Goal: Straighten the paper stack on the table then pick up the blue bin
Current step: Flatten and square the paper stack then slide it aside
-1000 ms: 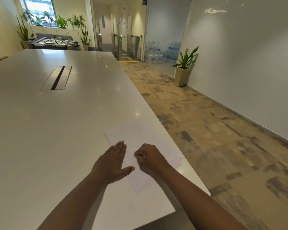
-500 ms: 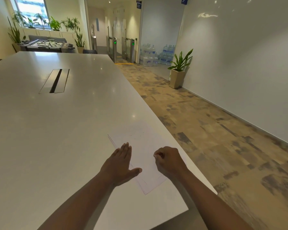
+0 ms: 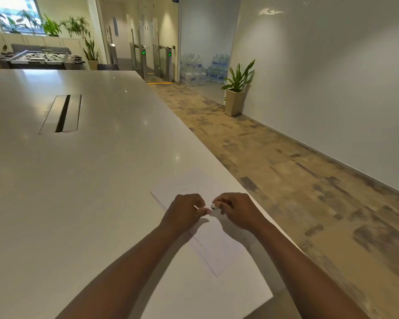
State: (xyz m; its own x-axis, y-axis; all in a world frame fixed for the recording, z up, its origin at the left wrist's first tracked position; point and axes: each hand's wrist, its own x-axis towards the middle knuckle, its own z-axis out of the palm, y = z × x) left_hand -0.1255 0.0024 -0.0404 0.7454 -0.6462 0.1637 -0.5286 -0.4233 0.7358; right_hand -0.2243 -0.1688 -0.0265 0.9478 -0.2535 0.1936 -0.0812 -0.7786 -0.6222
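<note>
Table, white and glossy, fills the left and near part of the view; its long right edge runs from the far middle down to a near corner at lower right. Beyond that edge a wide strip of patterned carpet lies open between the table and a plain white wall on the right. A slotted cable hatch is set into the tabletop at far left. At the far end stand a foosball table, turnstile gates showing green lights, and a heap of water bottles whose labels are too small to read. A potted plant stands against the wall.

Paper stack lies on the table close to the right edge and near the corner, its left edge running diagonally; faint marks on the top sheet cannot be read. Left hand and right hand hover together over the stack's far part, fingers curled, fingertips nearly meeting. The left thumb and forefinger seem to pinch a sheet's edge; the right hand's fingers curl around something small and white, which I cannot identify. The bin does not show.
</note>
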